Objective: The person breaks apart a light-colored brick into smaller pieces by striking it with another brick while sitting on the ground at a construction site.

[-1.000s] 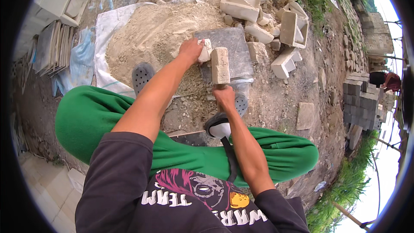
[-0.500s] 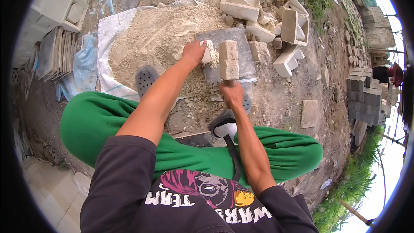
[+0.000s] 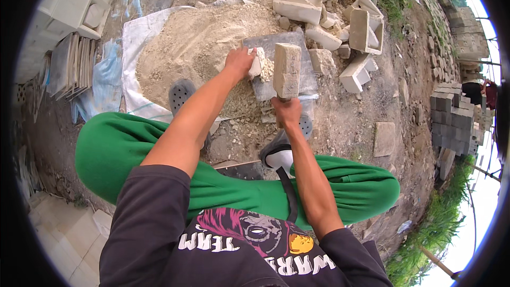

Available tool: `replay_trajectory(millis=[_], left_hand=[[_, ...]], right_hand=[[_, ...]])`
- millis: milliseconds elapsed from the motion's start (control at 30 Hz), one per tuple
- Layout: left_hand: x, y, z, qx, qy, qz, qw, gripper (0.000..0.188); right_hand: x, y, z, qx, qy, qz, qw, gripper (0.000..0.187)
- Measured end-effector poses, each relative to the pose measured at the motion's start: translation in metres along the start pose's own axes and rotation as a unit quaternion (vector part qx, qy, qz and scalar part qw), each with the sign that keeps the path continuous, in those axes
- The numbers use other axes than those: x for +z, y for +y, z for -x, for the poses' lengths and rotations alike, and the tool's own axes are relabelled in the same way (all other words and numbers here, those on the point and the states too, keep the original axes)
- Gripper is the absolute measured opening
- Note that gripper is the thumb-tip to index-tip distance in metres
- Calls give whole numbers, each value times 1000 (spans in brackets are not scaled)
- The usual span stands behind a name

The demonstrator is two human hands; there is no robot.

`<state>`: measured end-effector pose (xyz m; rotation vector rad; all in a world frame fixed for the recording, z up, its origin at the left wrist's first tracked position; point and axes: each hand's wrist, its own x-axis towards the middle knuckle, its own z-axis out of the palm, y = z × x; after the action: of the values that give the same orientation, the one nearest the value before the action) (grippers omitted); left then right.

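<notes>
My left hand [image 3: 240, 64] is closed around the near-left side of a pale block fragment [image 3: 256, 64], which rests on a flat dark grey slab [image 3: 268, 44]. Crumbled pale bits [image 3: 267, 69] lie against the fragment's right side. In my right hand [image 3: 287, 111] is the short handle of a mallet; its blocky, dust-coated head [image 3: 287, 70] is held up just right of the fragment, apart from it, and covers part of the slab. Much of the handle is hidden by my fist.
Pale crushed powder [image 3: 180, 48] covers a white sheet [image 3: 129, 48] at the left. Broken hollow blocks [image 3: 298, 2] are heaped beyond the slab. Thin boards [image 3: 71, 66] lean at far left. Grey bricks [image 3: 451, 109] are stacked at far right, near another person [image 3: 490, 93].
The mallet head has risen slightly and shifted a little to the right with my right hand. My left hand keeps its hold on the fragment; the view has shifted slightly.
</notes>
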<state>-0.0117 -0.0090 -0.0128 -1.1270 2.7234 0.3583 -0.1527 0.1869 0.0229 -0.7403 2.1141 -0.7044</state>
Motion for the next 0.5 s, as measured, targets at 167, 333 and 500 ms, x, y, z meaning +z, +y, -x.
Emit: replay_trajectory(millis=[167,333,500], left_hand=[[21,-17,-7,-9,30,-27,999,103],[1,-4,-2,-3,-5,1,1000,104],[1,-2,-4,3,-7,18,1000,105]], right_hand=[[-4,-22,9,65,-53,113,990,32],[-2,-14,9,27,-20,17,999,35],[-2,17,-24,42,-47,139,988,40]])
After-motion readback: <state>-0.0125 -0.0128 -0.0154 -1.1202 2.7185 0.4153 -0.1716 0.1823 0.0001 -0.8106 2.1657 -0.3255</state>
